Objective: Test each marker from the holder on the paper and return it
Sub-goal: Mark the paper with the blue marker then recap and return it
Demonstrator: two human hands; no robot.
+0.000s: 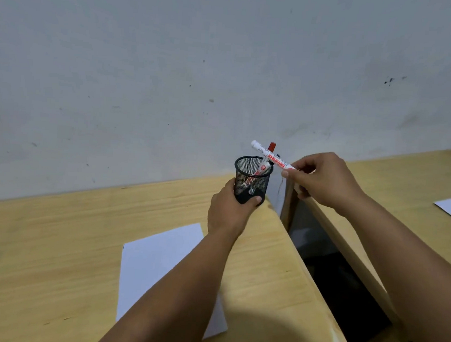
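Only thing I can actually read here is the red brand word "SNOWMAN" printed along the white barrel of the marker point(272, 157) pinched in the right hand point(321, 180). From this angle the lettering reads upside down. There's some smaller print next to it on the same barrel, way too tiny to make out. The marker standing in the black mesh holder point(251, 179) has a red label patch point(263, 168) with something on it too, but it's just a blur. Nothing legible on the paper point(161, 259).
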